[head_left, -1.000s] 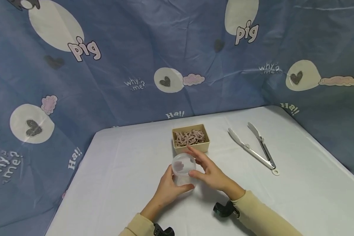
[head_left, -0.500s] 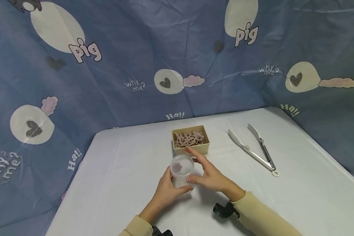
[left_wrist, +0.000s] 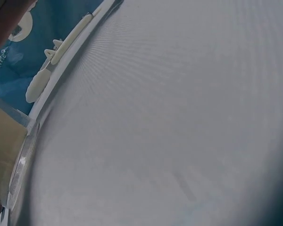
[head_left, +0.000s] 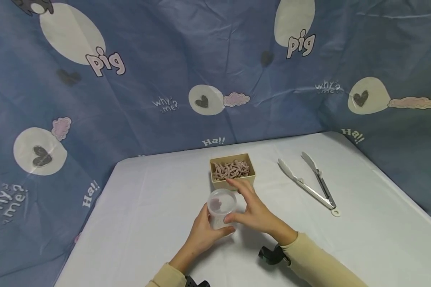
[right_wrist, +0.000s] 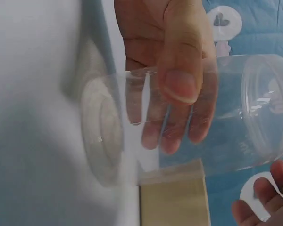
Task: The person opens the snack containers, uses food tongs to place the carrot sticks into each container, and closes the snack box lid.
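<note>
A clear plastic jar (head_left: 220, 211) stands upright in front of me on the white table, its ridged round rim toward the top. My left hand (head_left: 204, 233) grips its side, thumb in front and fingers wrapped behind; the right wrist view shows those fingers through the clear wall (right_wrist: 226, 117). My right hand (head_left: 256, 213) is beside the rim, thumb and fingers spread wide, with the thumb tip overlapping the jar in the head view. Right fingers (right_wrist: 266, 190) show a gap from the rim in the right wrist view. A pinkish patch shows through the jar's top.
Just beyond the jar sits a beige rectangular box (head_left: 218, 184) filled with pinkish-brown strands (head_left: 231, 169). Spread metal tongs (head_left: 314, 191) with pale tips lie to the right. A blue printed cloth (head_left: 165, 127) hangs behind the white table (head_left: 158, 199).
The right thumb has slipped from the jar's rim to lower beside it, and the right hand has loosened outward. The jar has shifted slightly left and nearer, with the left hand still round it.
</note>
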`<state>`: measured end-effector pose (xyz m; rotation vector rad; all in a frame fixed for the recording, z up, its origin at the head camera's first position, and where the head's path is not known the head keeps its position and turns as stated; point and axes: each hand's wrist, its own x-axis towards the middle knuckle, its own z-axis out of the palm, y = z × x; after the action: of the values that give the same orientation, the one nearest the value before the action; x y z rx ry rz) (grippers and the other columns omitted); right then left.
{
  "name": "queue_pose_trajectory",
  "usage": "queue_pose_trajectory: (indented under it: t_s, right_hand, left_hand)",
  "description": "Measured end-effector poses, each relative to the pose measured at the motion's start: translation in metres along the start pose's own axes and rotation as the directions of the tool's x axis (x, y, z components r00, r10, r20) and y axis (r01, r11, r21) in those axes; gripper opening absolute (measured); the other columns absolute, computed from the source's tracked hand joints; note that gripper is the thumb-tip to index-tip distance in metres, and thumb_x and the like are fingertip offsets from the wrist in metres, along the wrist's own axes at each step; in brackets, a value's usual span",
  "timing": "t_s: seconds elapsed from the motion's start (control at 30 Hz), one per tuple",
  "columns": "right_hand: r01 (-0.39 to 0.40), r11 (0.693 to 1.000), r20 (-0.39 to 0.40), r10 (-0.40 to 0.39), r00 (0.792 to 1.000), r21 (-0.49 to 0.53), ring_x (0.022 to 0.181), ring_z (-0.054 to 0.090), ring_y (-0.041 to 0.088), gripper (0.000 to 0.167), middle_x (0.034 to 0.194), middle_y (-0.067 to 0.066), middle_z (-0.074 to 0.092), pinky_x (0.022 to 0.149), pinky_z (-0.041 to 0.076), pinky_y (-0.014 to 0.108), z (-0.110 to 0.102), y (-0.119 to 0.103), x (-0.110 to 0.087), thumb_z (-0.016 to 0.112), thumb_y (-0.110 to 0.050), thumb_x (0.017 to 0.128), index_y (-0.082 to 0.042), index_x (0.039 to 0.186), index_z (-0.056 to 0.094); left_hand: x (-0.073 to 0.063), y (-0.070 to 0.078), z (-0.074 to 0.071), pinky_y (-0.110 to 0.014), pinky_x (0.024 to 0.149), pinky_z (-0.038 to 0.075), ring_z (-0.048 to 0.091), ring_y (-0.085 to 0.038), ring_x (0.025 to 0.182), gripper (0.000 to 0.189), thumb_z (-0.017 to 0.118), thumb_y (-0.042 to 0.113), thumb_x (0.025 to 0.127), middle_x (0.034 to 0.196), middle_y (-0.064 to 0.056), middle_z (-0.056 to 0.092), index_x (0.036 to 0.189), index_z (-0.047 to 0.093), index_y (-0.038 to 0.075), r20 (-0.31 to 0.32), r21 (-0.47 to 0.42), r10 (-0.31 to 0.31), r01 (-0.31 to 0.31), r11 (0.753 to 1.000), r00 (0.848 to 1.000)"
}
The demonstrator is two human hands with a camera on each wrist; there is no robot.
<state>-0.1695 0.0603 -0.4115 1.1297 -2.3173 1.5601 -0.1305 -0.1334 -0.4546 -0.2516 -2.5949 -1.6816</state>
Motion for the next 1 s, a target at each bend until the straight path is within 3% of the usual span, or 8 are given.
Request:
queue_pose_trajectory:
  t_s: [0.07, 0.13, 0.27, 0.47, 0.63, 0.83, 1.0]
  right_hand:
    - [-0.002, 1.000, -0.007, 0.002, 1.000, -0.027, 0.130, 0.043, 0.021, 0.092, 0.139, 0.011, 0.048, 0.105, 0.041, 0.052, 0.0000, -0.0014, 0.0015, 0.083, -0.034, 0.076, -0.012, 0.151, 0.036]
    - [0.026, 0.999, 0.013, -0.025, 1.000, -0.028, 0.130, 0.045, 0.021, 0.084, 0.138, 0.011, 0.052, 0.106, 0.041, 0.049, -0.0013, -0.0019, 0.0025, 0.081, -0.023, 0.081, -0.011, 0.151, 0.035]
    - [0.037, 0.999, 0.069, -0.040, 0.997, 0.037, 0.142, 0.037, 0.018, 0.073, 0.152, 0.013, 0.043, 0.110, 0.038, 0.046, -0.0021, -0.0012, 0.0010, 0.069, -0.012, 0.091, -0.008, 0.153, 0.031]
    - [-0.003, 1.000, 0.015, 0.003, 1.000, -0.013, 0.134, 0.040, 0.020, 0.090, 0.146, 0.011, 0.041, 0.104, 0.044, 0.046, 0.0061, -0.0010, 0.0005, 0.083, -0.024, 0.079, -0.014, 0.152, 0.033]
    - [0.023, 0.999, 0.061, -0.025, 0.998, 0.026, 0.142, 0.035, 0.022, 0.077, 0.154, 0.013, 0.038, 0.111, 0.038, 0.052, 0.0043, -0.0019, -0.0017, 0.071, -0.014, 0.089, -0.010, 0.154, 0.030]
    - [-0.004, 0.999, 0.054, 0.001, 0.999, 0.043, 0.137, 0.039, 0.025, 0.090, 0.151, 0.017, 0.038, 0.106, 0.041, 0.042, 0.0038, -0.0021, -0.0007, 0.080, -0.016, 0.082, -0.010, 0.155, 0.028]
    - [0.000, 0.996, 0.058, -0.005, 0.998, 0.089, 0.140, 0.038, 0.015, 0.078, 0.152, 0.017, 0.041, 0.110, 0.039, 0.033, 0.0026, -0.0020, 0.0003, 0.074, -0.012, 0.087, -0.008, 0.152, 0.032]
  left_hand:
    - [0.0004, -0.0004, -0.0001, -0.054, 0.109, 0.041, 0.053, -0.027, 0.128, 0.094, 0.090, 0.030, 0.069, 0.137, -0.007, 0.056, 0.144, 0.038, 0.009, 0.001, 0.005, 0.006, -0.006, 1.000, 1.000]
    - [0.0008, -0.0002, -0.0003, -0.053, 0.108, 0.042, 0.054, -0.027, 0.127, 0.093, 0.090, 0.031, 0.070, 0.136, -0.007, 0.056, 0.144, 0.039, 0.009, 0.000, 0.012, 0.010, -0.010, 1.000, 1.000]
    - [0.0002, 0.0009, -0.0014, -0.053, 0.107, 0.043, 0.055, -0.028, 0.126, 0.093, 0.090, 0.032, 0.070, 0.136, -0.008, 0.057, 0.144, 0.039, 0.008, -0.007, 0.025, 0.017, -0.017, 1.000, 1.000]
    - [0.0000, 0.0010, -0.0017, -0.053, 0.108, 0.041, 0.054, -0.027, 0.128, 0.094, 0.090, 0.031, 0.070, 0.137, -0.007, 0.056, 0.145, 0.038, 0.009, 0.004, 0.021, 0.017, -0.017, 1.000, 1.000]
    - [0.0001, 0.0013, -0.0013, -0.054, 0.110, 0.041, 0.053, -0.027, 0.129, 0.095, 0.090, 0.032, 0.070, 0.138, -0.008, 0.055, 0.145, 0.037, 0.009, 0.004, 0.018, 0.004, -0.004, 1.000, 1.000]
    - [-0.0003, 0.0018, -0.0017, -0.053, 0.110, 0.041, 0.053, -0.028, 0.129, 0.096, 0.090, 0.034, 0.070, 0.137, -0.009, 0.056, 0.145, 0.037, 0.008, -0.003, 0.048, -0.002, 0.002, 0.999, 1.000]
    - [0.0000, 0.0027, -0.0009, -0.054, 0.110, 0.040, 0.052, -0.027, 0.130, 0.094, 0.090, 0.032, 0.070, 0.138, -0.008, 0.055, 0.145, 0.038, 0.009, -0.005, 0.041, -0.014, 0.014, 0.999, 1.000]
